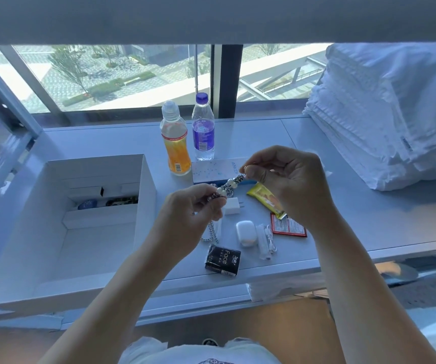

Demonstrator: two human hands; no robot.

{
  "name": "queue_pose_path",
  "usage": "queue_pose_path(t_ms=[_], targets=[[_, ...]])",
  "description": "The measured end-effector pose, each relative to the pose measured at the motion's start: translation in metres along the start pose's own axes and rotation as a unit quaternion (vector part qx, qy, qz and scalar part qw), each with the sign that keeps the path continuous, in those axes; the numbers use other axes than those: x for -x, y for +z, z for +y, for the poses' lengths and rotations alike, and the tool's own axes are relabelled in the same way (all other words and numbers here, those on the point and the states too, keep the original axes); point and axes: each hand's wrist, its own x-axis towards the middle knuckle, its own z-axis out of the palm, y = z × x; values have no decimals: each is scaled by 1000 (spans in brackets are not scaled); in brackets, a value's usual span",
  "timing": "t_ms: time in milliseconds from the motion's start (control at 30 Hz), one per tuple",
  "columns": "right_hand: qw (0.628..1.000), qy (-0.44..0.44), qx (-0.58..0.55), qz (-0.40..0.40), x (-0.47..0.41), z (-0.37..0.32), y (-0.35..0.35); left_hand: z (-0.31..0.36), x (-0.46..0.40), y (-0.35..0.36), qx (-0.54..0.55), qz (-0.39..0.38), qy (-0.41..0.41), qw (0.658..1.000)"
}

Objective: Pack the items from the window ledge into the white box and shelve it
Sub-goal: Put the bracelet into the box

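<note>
A beaded chain of pearls and silver beads (pixel 228 185) is stretched above the window ledge (pixel 356 216) between my two hands. My right hand (pixel 287 177) pinches its upper end, and my left hand (pixel 193 208) grips the lower end, a loop of chain (pixel 211 233) dangling below. The open white box (pixel 53 232) stands on the ledge at the left with a few small items at its far end. On the ledge lie a black tissue pack (pixel 223 260), a white earbud case (pixel 245 233), a white charger plug (pixel 232 206), a bagged cable (pixel 265 240), a yellow snack bar (pixel 265 200), a red packet (pixel 287 227) and a pale box (pixel 216 170).
An orange drink bottle (pixel 174 143) and a purple-labelled water bottle (pixel 203 130) stand near the window. A pile of folded white linen (pixel 390 114) fills the ledge's right end. A metal rack post (pixel 3 101) rises at the left. The ledge's front edge runs below the items.
</note>
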Motion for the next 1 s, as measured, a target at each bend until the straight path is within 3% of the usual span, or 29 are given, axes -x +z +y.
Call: queue_pose_path(t_ms=[167,433,700,1000], targets=[[1000,28,0,12,2,15,0,-4,-1,-9,24,2,-4,1000],[997,47,-32,56,15,35,-15,-10,1,-28,-41,40,-25,998],[987,119,31,-104,32,62,3,-9,-5,-30,6,63,-31,998],[979,131,62,-143,47,77,37,0,-2,-22,55,36,-14,998]])
